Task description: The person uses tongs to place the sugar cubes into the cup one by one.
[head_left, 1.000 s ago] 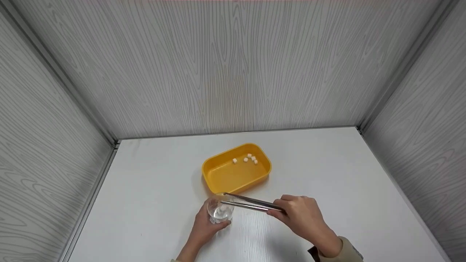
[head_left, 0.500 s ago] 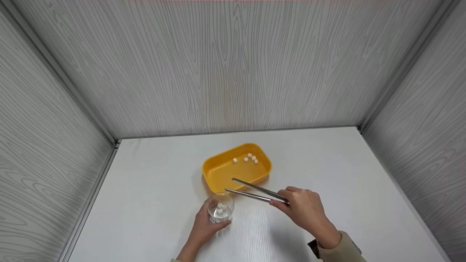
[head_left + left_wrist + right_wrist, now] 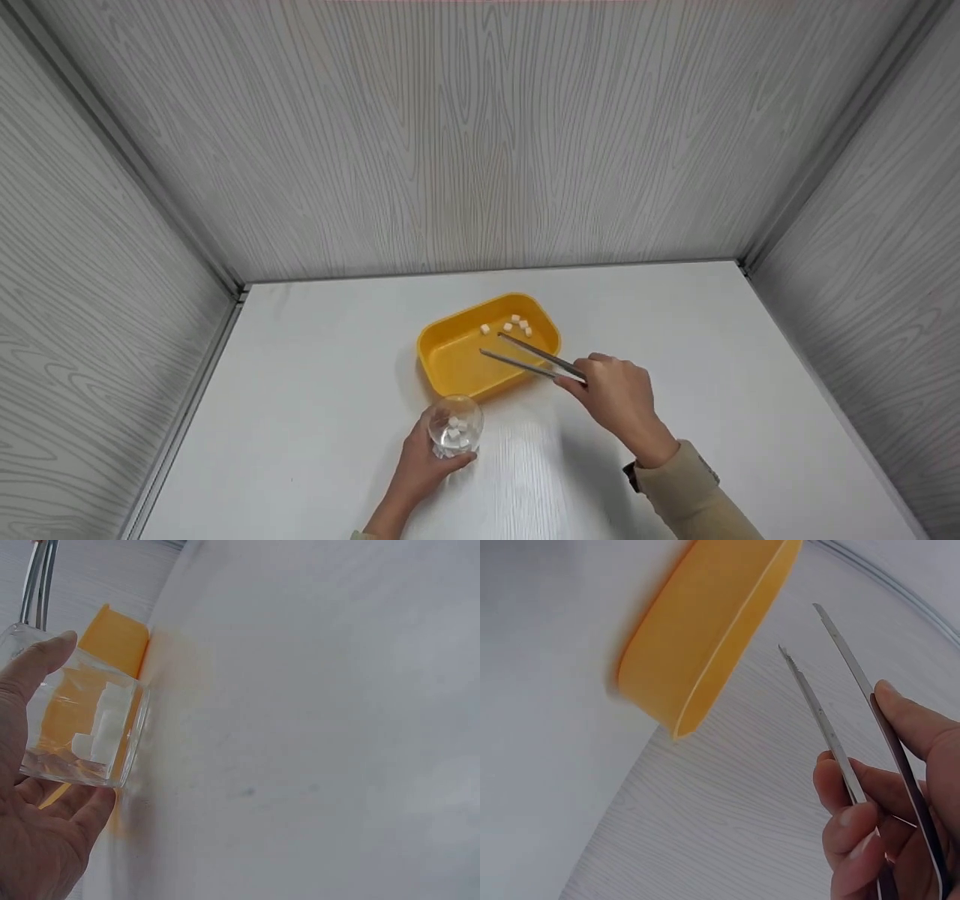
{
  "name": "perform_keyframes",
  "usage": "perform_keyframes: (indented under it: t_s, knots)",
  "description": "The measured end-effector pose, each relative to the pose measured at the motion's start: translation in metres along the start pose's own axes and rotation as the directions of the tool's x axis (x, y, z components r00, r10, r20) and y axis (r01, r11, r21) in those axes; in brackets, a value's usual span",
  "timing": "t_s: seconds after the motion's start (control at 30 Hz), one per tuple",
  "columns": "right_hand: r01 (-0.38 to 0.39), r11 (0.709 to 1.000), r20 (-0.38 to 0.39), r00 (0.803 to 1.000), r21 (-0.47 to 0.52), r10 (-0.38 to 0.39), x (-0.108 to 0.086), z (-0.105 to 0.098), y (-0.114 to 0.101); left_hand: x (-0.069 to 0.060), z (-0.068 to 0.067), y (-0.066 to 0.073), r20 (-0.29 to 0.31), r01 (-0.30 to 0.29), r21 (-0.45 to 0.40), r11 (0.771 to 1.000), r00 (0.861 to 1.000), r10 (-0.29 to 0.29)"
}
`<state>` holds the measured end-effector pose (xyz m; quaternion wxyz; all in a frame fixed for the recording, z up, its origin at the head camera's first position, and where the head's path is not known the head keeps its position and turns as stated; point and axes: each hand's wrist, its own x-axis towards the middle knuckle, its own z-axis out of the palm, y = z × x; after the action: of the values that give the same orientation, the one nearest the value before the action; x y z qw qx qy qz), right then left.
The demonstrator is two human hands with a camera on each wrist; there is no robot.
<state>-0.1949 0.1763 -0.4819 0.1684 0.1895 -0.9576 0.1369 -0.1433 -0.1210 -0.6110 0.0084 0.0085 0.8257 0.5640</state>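
Observation:
My left hand (image 3: 422,463) grips a clear glass (image 3: 456,426) that stands on the table just in front of the yellow tray. Several small white cubes (image 3: 454,429) lie inside the glass. In the left wrist view, thumb and fingers (image 3: 94,814) wrap its side. My right hand (image 3: 619,394) holds metal tweezers (image 3: 529,352); their two arms are spread and the tips hover over the yellow tray (image 3: 480,386). Nothing shows between the tips in the right wrist view. Several white cubes (image 3: 523,325) sit at the tray's far right, with one cube (image 3: 484,328) a little left of them.
The white table (image 3: 315,405) bears the tray near its middle. Grey wood-grained panels close it in at the back (image 3: 480,150), at the left (image 3: 97,262) and at the right (image 3: 877,247).
My right hand has carried the tweezers from above the glass forward to over the tray, and their tips have spread apart. The left hand and glass have stayed put.

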Motion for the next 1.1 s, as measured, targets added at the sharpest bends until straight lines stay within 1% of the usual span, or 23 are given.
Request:
perform_keyframes:
  t_s: [0.1,0.3,0.47,0.6,0.77,0.9,1.0,1.1]
  knots:
    - [0.003,1.000,-0.003,1.000,-0.008,-0.003,0.009,0.007,0.000,-0.001,-0.001,0.001,-0.010,0.003,0.007,1.000,1.000,-0.003]
    - [-0.017,0.999,0.010,1.000,-0.043,0.017,0.020,0.021,0.003,-0.001,-0.001,0.000,-0.009,-0.005,0.015,1.000,1.000,0.006]
    - [-0.035,0.996,0.020,0.999,-0.084,0.036,0.029,0.032,0.004,0.000,-0.002,0.000,-0.012,-0.027,0.004,1.000,1.000,0.027]
    - [-0.038,0.992,0.028,0.999,-0.120,0.041,0.036,0.040,0.006,0.000,-0.002,-0.001,-0.011,-0.026,-0.009,1.000,1.000,0.026]
    - [-0.039,0.991,0.041,0.998,-0.127,0.045,0.043,0.048,0.007,0.001,-0.002,-0.001,-0.006,-0.026,-0.004,1.000,1.000,0.026]
    - [-0.046,0.988,0.075,0.996,-0.146,0.058,0.048,0.052,0.006,0.000,-0.002,0.001,-0.006,-0.015,0.000,1.000,1.000,0.015]
    - [-0.060,0.987,0.102,0.992,-0.151,0.076,0.052,0.054,0.005,0.000,-0.001,0.001,-0.016,0.000,0.018,1.000,1.000,0.001]
    - [-0.066,0.985,0.110,0.990,-0.159,0.084,0.054,0.057,0.004,0.000,-0.001,0.002,-0.020,0.014,0.038,0.999,1.000,-0.013]
